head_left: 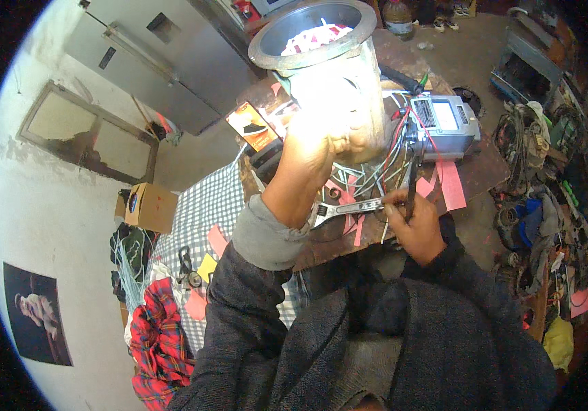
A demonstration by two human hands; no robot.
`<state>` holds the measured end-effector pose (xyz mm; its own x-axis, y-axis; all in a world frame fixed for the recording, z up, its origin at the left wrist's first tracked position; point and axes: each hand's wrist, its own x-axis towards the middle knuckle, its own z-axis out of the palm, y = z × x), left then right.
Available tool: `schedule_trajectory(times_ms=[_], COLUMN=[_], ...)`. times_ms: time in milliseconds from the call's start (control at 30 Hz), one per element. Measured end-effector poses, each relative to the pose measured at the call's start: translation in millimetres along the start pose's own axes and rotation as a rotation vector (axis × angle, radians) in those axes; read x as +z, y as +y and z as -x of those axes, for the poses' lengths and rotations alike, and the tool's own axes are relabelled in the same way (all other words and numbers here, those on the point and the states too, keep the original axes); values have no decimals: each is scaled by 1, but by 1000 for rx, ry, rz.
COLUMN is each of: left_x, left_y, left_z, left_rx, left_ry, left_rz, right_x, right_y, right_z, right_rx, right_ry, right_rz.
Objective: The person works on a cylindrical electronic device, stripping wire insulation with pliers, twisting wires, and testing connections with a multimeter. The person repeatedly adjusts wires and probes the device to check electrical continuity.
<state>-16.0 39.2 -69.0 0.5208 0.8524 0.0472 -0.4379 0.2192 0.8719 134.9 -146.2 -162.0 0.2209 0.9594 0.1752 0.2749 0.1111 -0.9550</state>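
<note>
Gripping a wrench (355,207) in the right hand (414,226), with thumb and fingers (398,205) closed narrowly around the end of its handle. Held over the near part of the table (328,238), head toward the left, just beside the grey cuff (264,236) of the left sleeve (246,301). Up at the pale metal casing (369,96) with the left hand (313,137), against its near side. Cannot tell wide fingers from curled ones there, through such glare. As for the casing: set at the far part of the table, mouth upward, with red and white bits (318,40) inside its rim. With a grey meter (434,113) just to its right, and red and black leads (397,140) running from there down among loose wires (355,175). With pink strips (451,185) strewn about the wrench and the meter, and an orange box (253,127) left of the casing. Farther left, down to a checked cloth (198,205) laid with a yellow note (206,267) and more pink paper (217,240). At its left edge, with a carton (151,209) and, nearer, a red plaid cloth (160,342).
</note>
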Motion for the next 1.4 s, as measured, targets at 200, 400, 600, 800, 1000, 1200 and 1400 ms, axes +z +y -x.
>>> schedule_trajectory(times_ms=[200, 400, 600, 800, 1000, 1200, 1400], left_x=[-2, 6, 2, 1, -1, -13, -20], left_y=[7, 6, 12, 66, 119, 111, 125], left_z=[2, -7, 3, 16, -36, -80, -93], left_rx=[36, 80, 179, 203, 954, 605, 603], left_ry=[15, 118, -48, 88, 5, -301, -400], left_rz=[59, -181, -231, -951, -1668, -1601, -1753], right_x=[-11, -15, -9, -49, -143, -196, -217], right_y=[13, 7, 7, 32, 51, 121, 171], right_z=[34, 41, 47, 49, 34, -6, -31], right_rx=[98, -7, -83, -190, 70, 407, 196], right_ry=[-53, -44, -9, 108, 414, 464, 353], right_rz=[-4, 33, 22, 249, 90, 279, 438])
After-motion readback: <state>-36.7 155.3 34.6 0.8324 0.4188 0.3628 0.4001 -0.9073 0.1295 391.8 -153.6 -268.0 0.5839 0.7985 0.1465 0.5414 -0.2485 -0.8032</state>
